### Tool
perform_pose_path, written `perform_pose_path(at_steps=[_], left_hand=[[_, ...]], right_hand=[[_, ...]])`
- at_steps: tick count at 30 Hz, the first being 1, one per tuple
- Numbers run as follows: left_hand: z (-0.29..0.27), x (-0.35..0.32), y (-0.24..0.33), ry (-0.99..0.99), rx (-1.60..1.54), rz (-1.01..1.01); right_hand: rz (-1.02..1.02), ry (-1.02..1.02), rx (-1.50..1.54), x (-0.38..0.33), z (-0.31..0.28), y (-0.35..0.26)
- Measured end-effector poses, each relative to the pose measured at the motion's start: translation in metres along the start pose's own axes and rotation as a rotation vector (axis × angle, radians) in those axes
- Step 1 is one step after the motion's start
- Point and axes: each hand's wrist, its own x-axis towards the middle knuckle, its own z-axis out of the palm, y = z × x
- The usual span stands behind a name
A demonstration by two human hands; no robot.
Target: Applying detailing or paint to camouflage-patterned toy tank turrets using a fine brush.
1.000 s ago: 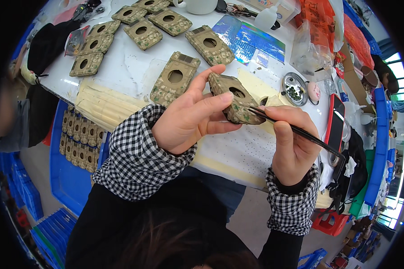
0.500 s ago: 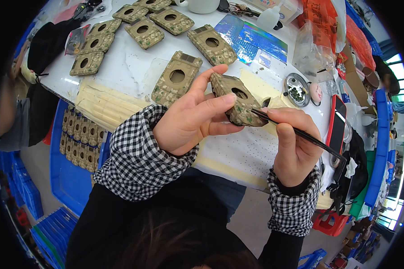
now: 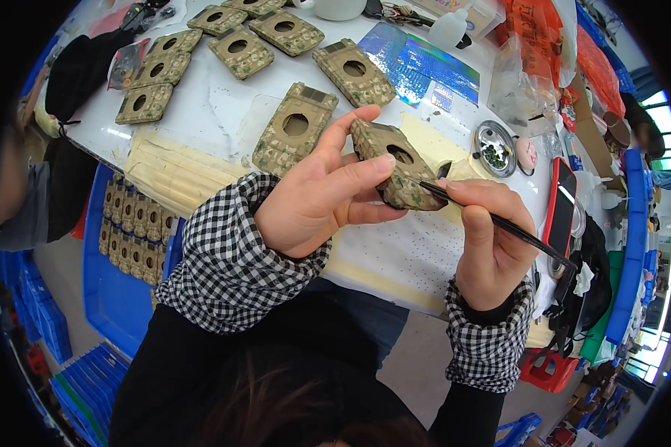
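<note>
- Camouflage-patterned housings with a round hole, lying on the white table (image 3: 224,112): eight. Four toward the far left (image 3: 145,103), (image 3: 160,68), (image 3: 177,41), (image 3: 216,18); two further along (image 3: 240,52), (image 3: 285,31); two nearest the hands (image 3: 294,128), (image 3: 354,72).
- Same kind of housing held up off the table (image 3: 395,165): one.
- More of these housings packed in rows in the blue bin (image 3: 130,227) below the table edge: too overlapped for an exact count.
- Hands: two, left hand (image 3: 317,197) and right hand (image 3: 492,242).
- Thin black brushes (image 3: 499,222): one.
- Round metal dishes (image 3: 494,147): one.
- White squeeze bottles (image 3: 449,30): one.
</note>
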Motion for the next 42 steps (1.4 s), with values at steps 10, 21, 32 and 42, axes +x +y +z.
perform_pose_path(at_steps=[10,21,32,42], left_hand=[[-0.0004,0.0002,0.0001,0.005,0.000,-0.003],[-0.0003,0.0000,-0.0005,0.011,-0.002,0.000],[0.0001,-0.0001,-0.0002,0.010,-0.005,0.005],[-0.0002,-0.0002,-0.0010,0.008,0.003,0.011]], right_hand=[[0.004,0.000,0.008,-0.0008,-0.0003,-0.0003],[0.005,-0.005,-0.005,-0.0003,0.0002,-0.0010],[0.001,-0.004,0.001,-0.0006,0.0004,0.0006],[0.005,-0.004,0.006,-0.0011,0.0005,0.0017]])
